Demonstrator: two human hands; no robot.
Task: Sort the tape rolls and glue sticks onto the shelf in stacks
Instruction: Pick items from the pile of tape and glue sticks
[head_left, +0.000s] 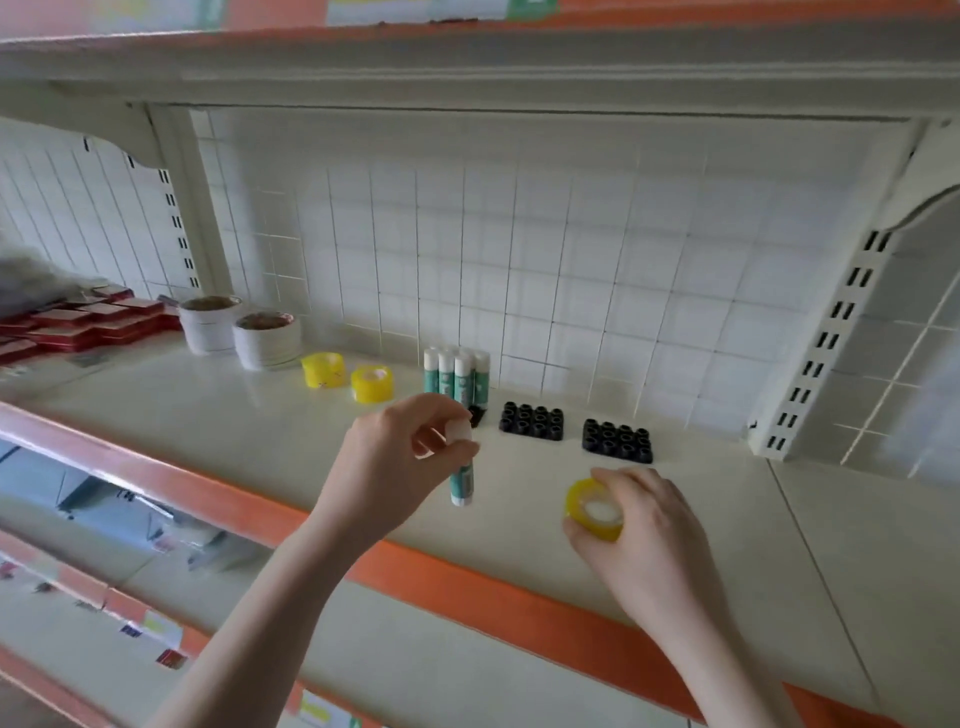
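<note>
My left hand (400, 457) pinches a teal and white glue stick (463, 480) by its white cap, and the stick hangs upright just above the cream shelf (260, 426). Behind it several glue sticks (457, 376) stand together in a black holder. My right hand (644, 525) grips a yellow tape roll (595, 510) near the shelf's front. Two more yellow tape rolls (323, 370) (372, 384) sit apart at the back left of the sticks.
Two empty black holders (532, 421) (618, 440) lie right of the sticks. White tape stacks (267, 340) and red boxes (83, 325) fill the left end. An orange rail (467, 587) edges the shelf front, and an upper shelf (467, 67) hangs overhead.
</note>
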